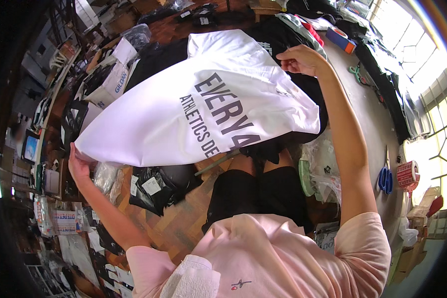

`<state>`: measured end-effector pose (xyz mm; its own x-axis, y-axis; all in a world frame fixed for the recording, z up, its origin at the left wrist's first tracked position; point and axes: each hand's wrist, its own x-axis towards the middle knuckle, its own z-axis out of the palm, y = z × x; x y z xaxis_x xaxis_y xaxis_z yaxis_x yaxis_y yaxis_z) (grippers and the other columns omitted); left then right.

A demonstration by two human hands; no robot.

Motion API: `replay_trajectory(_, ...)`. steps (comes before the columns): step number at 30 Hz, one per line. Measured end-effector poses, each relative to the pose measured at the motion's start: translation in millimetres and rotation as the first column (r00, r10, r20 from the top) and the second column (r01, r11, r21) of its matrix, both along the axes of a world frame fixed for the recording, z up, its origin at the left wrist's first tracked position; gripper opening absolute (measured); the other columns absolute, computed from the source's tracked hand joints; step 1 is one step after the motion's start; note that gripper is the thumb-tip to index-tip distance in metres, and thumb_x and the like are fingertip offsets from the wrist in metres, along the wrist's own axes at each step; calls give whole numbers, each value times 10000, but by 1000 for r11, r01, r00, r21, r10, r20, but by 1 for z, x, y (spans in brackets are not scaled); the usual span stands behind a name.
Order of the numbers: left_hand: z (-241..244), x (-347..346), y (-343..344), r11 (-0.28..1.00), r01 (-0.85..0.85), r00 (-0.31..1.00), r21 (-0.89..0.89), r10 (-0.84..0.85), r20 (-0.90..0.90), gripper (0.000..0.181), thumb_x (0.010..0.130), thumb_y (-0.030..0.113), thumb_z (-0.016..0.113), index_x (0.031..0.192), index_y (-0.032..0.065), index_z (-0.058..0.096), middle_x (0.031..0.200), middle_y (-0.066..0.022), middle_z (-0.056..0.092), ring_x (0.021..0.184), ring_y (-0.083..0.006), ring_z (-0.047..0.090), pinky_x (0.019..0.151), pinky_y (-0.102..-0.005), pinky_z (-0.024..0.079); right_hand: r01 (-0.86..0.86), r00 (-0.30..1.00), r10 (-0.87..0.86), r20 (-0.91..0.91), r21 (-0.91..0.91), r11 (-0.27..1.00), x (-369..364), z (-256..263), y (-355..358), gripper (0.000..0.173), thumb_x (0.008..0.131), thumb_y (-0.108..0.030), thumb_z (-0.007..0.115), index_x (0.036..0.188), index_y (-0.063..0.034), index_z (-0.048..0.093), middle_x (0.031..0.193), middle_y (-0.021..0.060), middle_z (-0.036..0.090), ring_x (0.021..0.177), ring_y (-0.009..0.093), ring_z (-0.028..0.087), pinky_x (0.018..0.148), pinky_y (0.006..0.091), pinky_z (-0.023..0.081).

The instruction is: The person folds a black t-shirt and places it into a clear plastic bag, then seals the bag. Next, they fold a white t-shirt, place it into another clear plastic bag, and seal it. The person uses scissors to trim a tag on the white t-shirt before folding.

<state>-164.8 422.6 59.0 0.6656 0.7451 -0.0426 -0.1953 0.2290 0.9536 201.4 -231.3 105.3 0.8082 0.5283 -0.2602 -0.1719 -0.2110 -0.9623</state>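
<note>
A white T-shirt [145, 126] with large dark lettering is spread sideways before me, stretching from the left to the middle right. My left hand [79, 167] grips a corner of the cloth at its far left end, holding that end raised. At the shirt's upper right edge is my right hand [301, 61], its fingers half curled. Whether those fingers pinch any cloth cannot be made out. Black garments [160, 61] lie beneath and behind the white shirt, and one black garment [266, 35] near my right hand bears a light print.
Along the grey table [372, 115] at right lie blue-handled scissors [386, 181], green-handled scissors [355, 71], a red-and-white tape roll [408, 174] and a blue-and-orange box [341, 39]. A Gildan carton [106, 87] stands at left. Black plastic packages [158, 190] lie below the shirt, above the wooden floor [171, 227].
</note>
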Motion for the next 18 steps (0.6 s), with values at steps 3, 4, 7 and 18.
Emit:
replay_trajectory(3, 4, -17, 13, 988, -99, 994, 120, 104, -36, 424, 852, 353, 630, 1101, 12, 590, 1075, -66, 627, 1003, -197, 584, 880, -348, 440, 50, 995, -34, 96, -176, 983, -5, -4, -8, 218, 803, -224, 682, 835, -15, 630, 733, 55, 604, 653, 130, 591, 607, 238, 494)
replay_trajectory(4, 0, -24, 19, 983, -137, 988, 126, 144, -48, 419, 853, 355, 628, 1093, 13, 596, 1078, -66, 627, 1000, -194, 585, 878, -350, 442, 123, 984, -90, 154, -224, 967, -10, -5, -7, 239, 809, -248, 676, 855, -18, 636, 738, 49, 604, 665, 125, 591, 615, 238, 495)
replay_trajectory(7, -12, -27, 22, 988, -135, 989, 78, 139, -54, 411, 870, 349, 606, 1106, 13, 588, 1074, -65, 627, 994, -194, 588, 877, -352, 441, 135, 972, -78, 224, -250, 959, 3, -32, -1, 281, 824, -300, 652, 910, -32, 653, 742, 29, 603, 692, 107, 584, 641, 240, 498)
replay_trajectory(18, -20, -40, -4, 994, -93, 988, 52, 99, -120, 423, 873, 350, 603, 1112, 2, 574, 1090, -79, 616, 979, -202, 593, 862, -355, 453, 524, 719, 240, 652, -736, 429, 12, -71, 60, 595, 541, -464, 798, 849, 30, 677, 901, 190, 659, 835, 277, 649, 750, 359, 513)
